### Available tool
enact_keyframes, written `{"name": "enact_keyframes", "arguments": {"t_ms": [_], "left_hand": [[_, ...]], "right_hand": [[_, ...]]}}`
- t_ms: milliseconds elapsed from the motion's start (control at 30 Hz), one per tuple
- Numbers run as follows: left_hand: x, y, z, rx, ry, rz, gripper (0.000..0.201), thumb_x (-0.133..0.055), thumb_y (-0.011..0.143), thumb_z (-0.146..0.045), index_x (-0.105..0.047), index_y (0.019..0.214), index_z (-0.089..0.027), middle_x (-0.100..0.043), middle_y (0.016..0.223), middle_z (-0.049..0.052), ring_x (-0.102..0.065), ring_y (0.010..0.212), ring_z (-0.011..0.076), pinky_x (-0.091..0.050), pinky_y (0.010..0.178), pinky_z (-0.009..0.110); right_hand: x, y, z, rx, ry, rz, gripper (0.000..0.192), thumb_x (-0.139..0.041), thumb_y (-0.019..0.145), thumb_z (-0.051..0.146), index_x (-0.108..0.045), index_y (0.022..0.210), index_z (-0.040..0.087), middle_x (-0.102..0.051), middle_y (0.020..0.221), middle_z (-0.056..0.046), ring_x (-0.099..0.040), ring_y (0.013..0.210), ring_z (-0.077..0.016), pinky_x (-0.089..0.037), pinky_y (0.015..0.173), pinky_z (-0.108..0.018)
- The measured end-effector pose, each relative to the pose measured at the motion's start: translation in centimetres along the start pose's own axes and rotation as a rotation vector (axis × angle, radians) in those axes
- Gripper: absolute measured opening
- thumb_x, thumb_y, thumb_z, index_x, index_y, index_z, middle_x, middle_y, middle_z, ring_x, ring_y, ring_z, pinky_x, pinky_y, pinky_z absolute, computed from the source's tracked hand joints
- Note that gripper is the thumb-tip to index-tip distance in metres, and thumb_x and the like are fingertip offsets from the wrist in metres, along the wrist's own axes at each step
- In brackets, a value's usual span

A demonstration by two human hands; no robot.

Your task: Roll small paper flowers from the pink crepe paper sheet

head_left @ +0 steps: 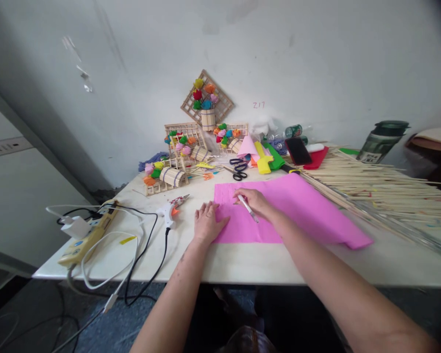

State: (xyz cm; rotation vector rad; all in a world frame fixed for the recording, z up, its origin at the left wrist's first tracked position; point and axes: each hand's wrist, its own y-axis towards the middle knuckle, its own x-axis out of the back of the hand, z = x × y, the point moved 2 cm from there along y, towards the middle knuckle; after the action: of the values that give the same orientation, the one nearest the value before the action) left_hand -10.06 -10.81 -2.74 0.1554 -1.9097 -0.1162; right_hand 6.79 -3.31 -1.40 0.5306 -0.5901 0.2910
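I am watching my right hand gripping a pen, its tip touching the pink sheet that is lying on the white table. My left hand is lying open and flat, pressing the sheet's left edge; a glue gun is sitting just beside it.

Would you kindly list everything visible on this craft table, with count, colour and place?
pink sheet: one, pink, table centre
pen: one, white, in right hand
glue gun: one, white, left of sheet
power strip: one, yellow, far left
scissors: two, black, behind sheet
bamboo sticks: many, tan, right
flower crafts: several, multicoloured, by wall
phone: one, black, back
flask: one, green, back right
left hand: flat on sheet edge
right hand: gripping pen
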Motion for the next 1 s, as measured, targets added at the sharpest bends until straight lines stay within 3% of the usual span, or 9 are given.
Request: {"name": "enact_keyframes", "arguments": {"t_ms": [200,533,667,767,900,1000], "left_hand": [[0.0,0.0,0.0,0.011,0.009,0.007,0.056,-0.051,0.073,-0.053,-0.042,0.121,-0.024,-0.035,0.137,0.005,-0.022,0.128,0.0241,-0.016,0.103,0.042],[0.1,-0.1,-0.1,0.005,0.010,0.003,0.055,-0.050,0.073,-0.053,-0.043,0.121,-0.026,-0.035,0.136,0.004,-0.023,0.127,0.0249,-0.015,0.103,0.042],[-0.1,-0.1,-0.1,0.002,0.018,-0.005,0.056,-0.049,0.074,-0.054,-0.044,0.121,-0.025,-0.036,0.136,0.005,-0.024,0.127,0.0253,-0.015,0.103,0.043],[-0.1,-0.2,-0.2,-0.004,0.026,-0.015,0.056,-0.046,0.074,-0.056,-0.044,0.122,-0.026,-0.035,0.137,0.005,-0.024,0.127,0.0258,-0.016,0.103,0.044],[1.3,-0.2,-0.7,-0.003,0.059,-0.043,0.060,-0.046,0.074,-0.058,-0.041,0.124,-0.025,-0.027,0.140,0.008,-0.018,0.130,0.0271,-0.015,0.103,0.047],[2.9,0.4,-1.8,-0.086,0.106,-0.048,0.056,-0.048,0.077,-0.049,-0.040,0.125,-0.022,-0.029,0.140,0.009,-0.019,0.130,0.0248,-0.013,0.104,0.046]], "right_hand": [[-1.1,-0.5,-1.3,0.022,-0.014,-0.010,0.018,-0.057,0.071,0.019,-0.064,0.088,0.021,-0.067,0.082,0.001,-0.062,0.075,-0.0122,-0.046,0.070,-0.023],[-1.1,-0.7,-0.5,0.069,-0.003,0.081,0.019,-0.052,0.071,0.015,-0.064,0.085,0.020,-0.065,0.081,0.001,-0.060,0.074,-0.0116,-0.045,0.070,-0.023],[-0.7,-0.9,-0.2,-0.015,0.142,0.124,0.020,-0.047,0.072,0.015,-0.061,0.087,0.018,-0.064,0.076,0.000,-0.061,0.070,-0.0115,-0.046,0.065,-0.022],[-0.3,-0.9,-0.7,-0.102,0.225,0.053,0.021,-0.045,0.073,0.018,-0.059,0.088,0.019,-0.063,0.079,0.000,-0.061,0.068,-0.0114,-0.046,0.061,-0.021],[-0.1,-0.8,-1.7,-0.093,0.089,-0.035,0.018,-0.050,0.071,0.020,-0.060,0.086,0.021,-0.064,0.082,0.000,-0.061,0.073,-0.0125,-0.045,0.063,-0.020],[-0.2,-1.0,-1.6,-0.070,-0.022,-0.058,0.019,-0.053,0.070,0.021,-0.060,0.089,0.022,-0.065,0.083,0.001,-0.060,0.074,-0.0127,-0.044,0.064,-0.021]]}}
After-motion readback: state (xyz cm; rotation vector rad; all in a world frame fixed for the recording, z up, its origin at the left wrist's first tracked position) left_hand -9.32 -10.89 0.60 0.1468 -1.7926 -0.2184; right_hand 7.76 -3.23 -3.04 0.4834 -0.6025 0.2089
